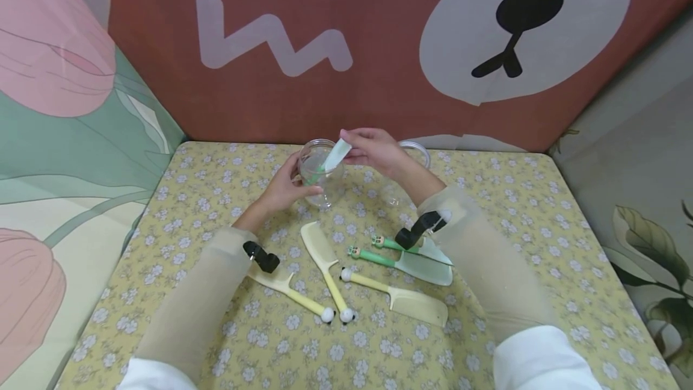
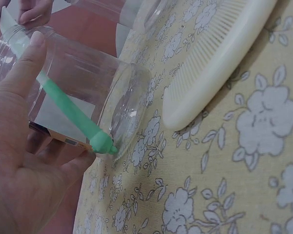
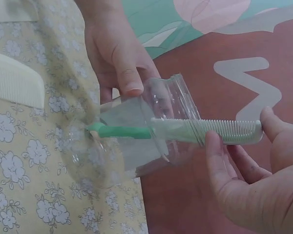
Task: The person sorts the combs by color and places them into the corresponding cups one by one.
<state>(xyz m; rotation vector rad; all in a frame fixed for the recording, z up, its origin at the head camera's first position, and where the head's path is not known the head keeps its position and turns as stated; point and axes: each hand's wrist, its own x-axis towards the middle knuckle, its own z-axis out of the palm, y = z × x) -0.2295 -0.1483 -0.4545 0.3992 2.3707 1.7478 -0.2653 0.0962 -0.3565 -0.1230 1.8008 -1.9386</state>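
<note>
Toward the table's (image 1: pixel 162 209) far edge, the left hand (image 1: pixel 281 188) curls round the clear jar (image 1: pixel 320 173), holding it tilted. The right hand (image 1: pixel 373 149) pinches the toothed end of the green comb (image 1: pixel 330 161) — handle already at the jar's bottom. Released carelessly, the top-heavy comb could tip the light jar over, or slide out — onto the cream combs (image 1: pixel 325 269) nearer the front edge.

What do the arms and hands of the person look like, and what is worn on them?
Both hands, the left hand and the right hand, are bare, without gloves or rings. Each forearm wears a thin beige sleeve, with white cloth above it near the elbows. A small black device is strapped at each wrist.
</note>
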